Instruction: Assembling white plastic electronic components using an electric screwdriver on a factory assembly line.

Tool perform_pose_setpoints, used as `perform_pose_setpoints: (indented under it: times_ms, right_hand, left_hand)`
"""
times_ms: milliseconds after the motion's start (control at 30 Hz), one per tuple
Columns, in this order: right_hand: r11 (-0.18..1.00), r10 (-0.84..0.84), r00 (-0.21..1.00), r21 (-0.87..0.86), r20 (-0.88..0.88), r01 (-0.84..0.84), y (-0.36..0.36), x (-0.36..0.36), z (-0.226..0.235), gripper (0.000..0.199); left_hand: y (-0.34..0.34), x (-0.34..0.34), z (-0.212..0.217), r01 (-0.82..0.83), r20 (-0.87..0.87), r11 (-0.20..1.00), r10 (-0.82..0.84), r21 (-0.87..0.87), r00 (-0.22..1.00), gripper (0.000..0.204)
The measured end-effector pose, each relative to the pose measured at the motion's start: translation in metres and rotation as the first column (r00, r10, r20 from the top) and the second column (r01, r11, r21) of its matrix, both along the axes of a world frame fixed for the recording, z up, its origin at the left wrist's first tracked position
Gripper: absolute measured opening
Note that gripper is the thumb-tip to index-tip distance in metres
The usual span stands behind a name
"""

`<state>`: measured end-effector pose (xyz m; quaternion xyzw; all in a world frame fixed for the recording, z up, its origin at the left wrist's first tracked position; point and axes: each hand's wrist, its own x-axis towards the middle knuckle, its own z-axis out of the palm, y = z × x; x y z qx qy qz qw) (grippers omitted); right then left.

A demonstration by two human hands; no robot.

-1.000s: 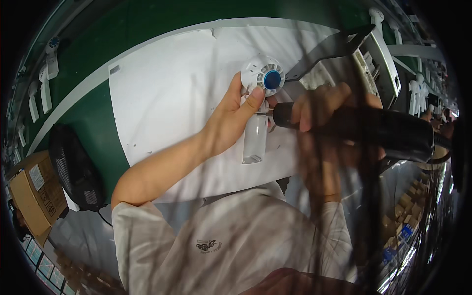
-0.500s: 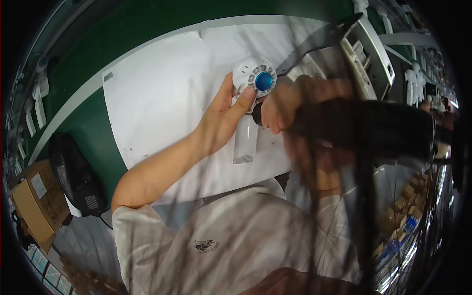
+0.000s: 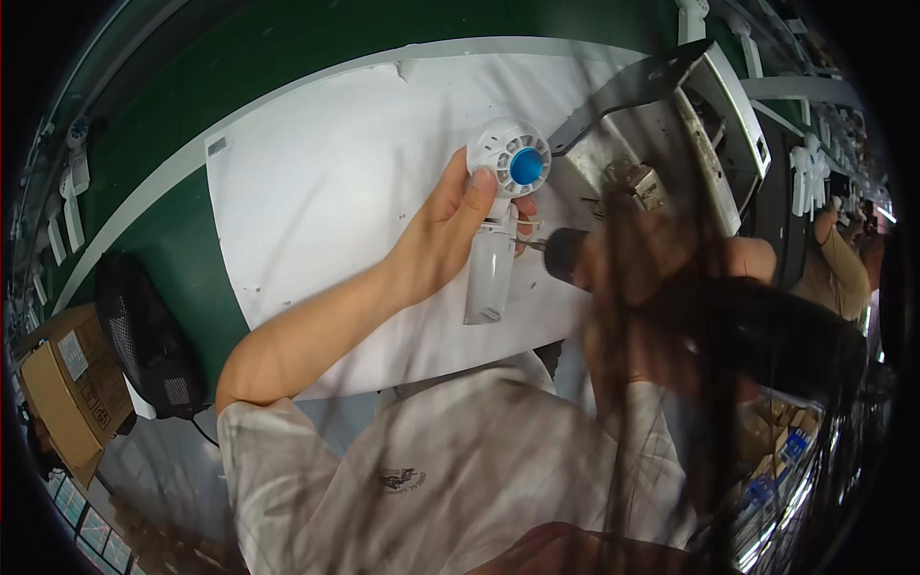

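My left hand [image 3: 443, 225] is closed round the neck of a white device with a round, slotted head, a blue centre [image 3: 526, 166] and a long, pale handle [image 3: 490, 278] that hangs toward me. Its thumb presses on the edge of the head. A black electric screwdriver [image 3: 776, 331] is in my right hand [image 3: 661, 273], partly hidden by blurred dark strands. The driver's thin bit [image 3: 529, 244] points left at the device just below its neck. Whether the bit touches it, I cannot tell.
A white sheet [image 3: 316, 211] covers the green table. At the right an open metal box [image 3: 719, 125] holds small parts, beside a dark flat piece [image 3: 632, 86]. A black mesh-covered object [image 3: 149, 340] and a cardboard box [image 3: 72, 388] stand left. Similar white devices [image 3: 810, 172] stand far right.
My right hand and the screwdriver have drawn back to the right and toward me, baring the bit. The device in my left hand has shifted slightly right.
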<state>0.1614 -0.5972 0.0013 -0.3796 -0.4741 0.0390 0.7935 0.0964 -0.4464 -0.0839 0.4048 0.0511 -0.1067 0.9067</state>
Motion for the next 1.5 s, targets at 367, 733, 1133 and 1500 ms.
perform_pose_setpoints:
  times_ms: [367,733,1133,1500]
  right_hand:
    - [0.97,-0.062,0.958,-0.245,-0.28,-0.008,0.006,-0.015,-0.001,0.057]
    - [0.864,0.403,0.878,-0.207,-0.259,-0.458,0.002,0.01,-0.006,0.055]
    - [0.967,-0.252,0.941,0.082,0.226,0.239,-0.032,0.021,0.025,0.076]
    - [0.994,-0.094,0.983,0.034,-0.161,0.101,-0.044,-0.012,0.026,0.077]
  left_hand:
    - [0.001,0.002,0.007,0.029,0.081,0.998,-0.034,0.064,0.996,0.046]
    - [0.0,-0.002,-0.001,-0.041,-0.018,0.988,0.045,0.148,0.999,0.05]
    - [0.16,0.175,0.037,-0.129,0.306,-0.492,0.298,0.861,0.904,0.051]
    - [-0.084,0.357,0.037,-0.585,0.559,-0.135,-0.189,0.8,0.808,0.034]
